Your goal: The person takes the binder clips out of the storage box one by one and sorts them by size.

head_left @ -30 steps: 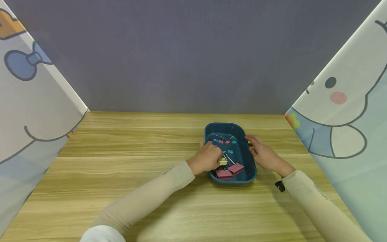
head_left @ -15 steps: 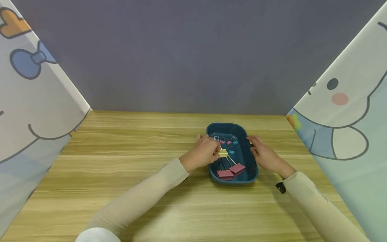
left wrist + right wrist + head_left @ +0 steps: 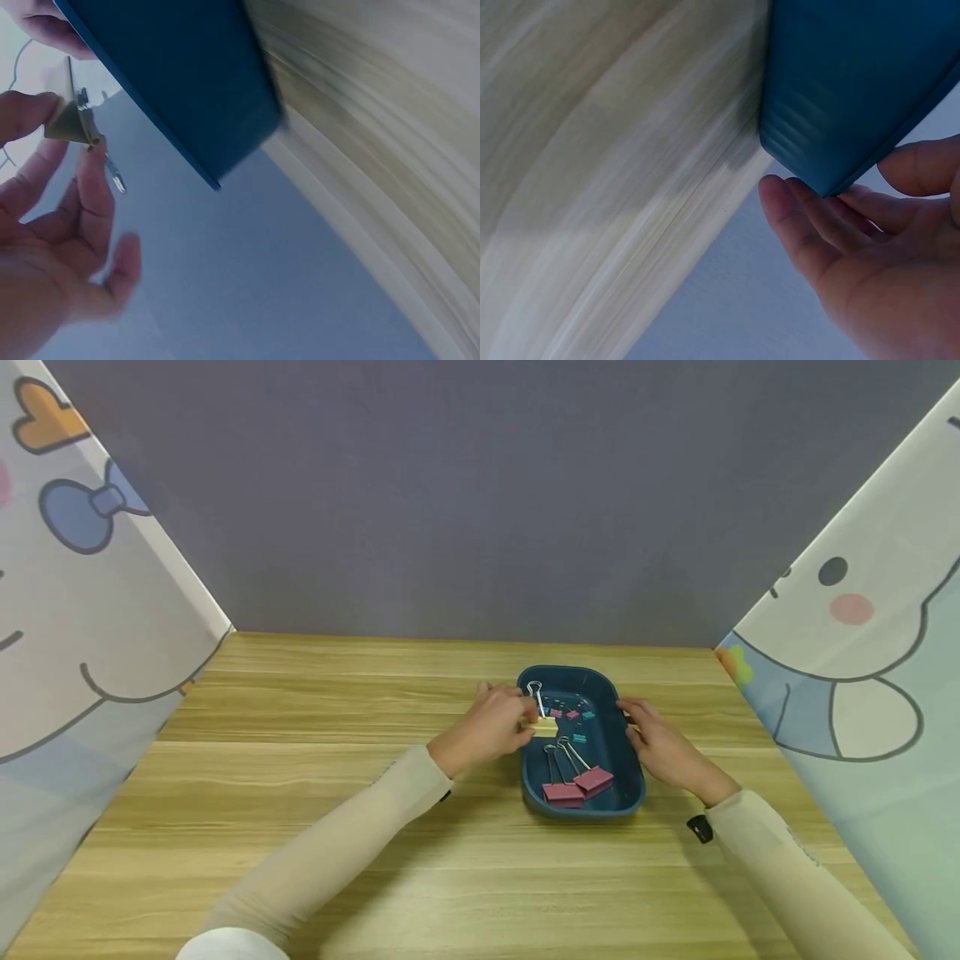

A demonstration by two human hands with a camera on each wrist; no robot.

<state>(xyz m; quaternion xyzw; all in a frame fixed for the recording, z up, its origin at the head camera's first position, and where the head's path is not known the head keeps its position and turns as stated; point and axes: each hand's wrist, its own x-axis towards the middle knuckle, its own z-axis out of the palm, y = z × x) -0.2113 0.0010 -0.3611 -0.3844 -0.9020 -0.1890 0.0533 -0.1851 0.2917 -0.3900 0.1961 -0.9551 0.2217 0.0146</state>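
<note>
My left hand (image 3: 487, 727) pinches a yellow binder clip (image 3: 544, 727) by its body, over the left rim of a dark blue tray (image 3: 531, 785). In the left wrist view, thumb and fingertips hold that binder clip (image 3: 71, 124) beside the tray's wall (image 3: 187, 82). On the tray's right side rests my right hand (image 3: 663, 750). Its fairly straight fingers touch the tray's outer wall in the right wrist view, with the thumb near the rim. Two large pink binder clips (image 3: 594, 782) lie at the tray's near end.
Several small pink and blue binder clips (image 3: 573, 715) lie toward the tray's far end. The tray stands on a wood-grain table (image 3: 360, 693). A grey panel (image 3: 465, 502) rises behind, with cartoon-printed panels (image 3: 862, 693) at both sides.
My left hand has lifted the yellow binder clip from among the others and drawn it left to the tray's rim. The right hand stays at the tray's side.
</note>
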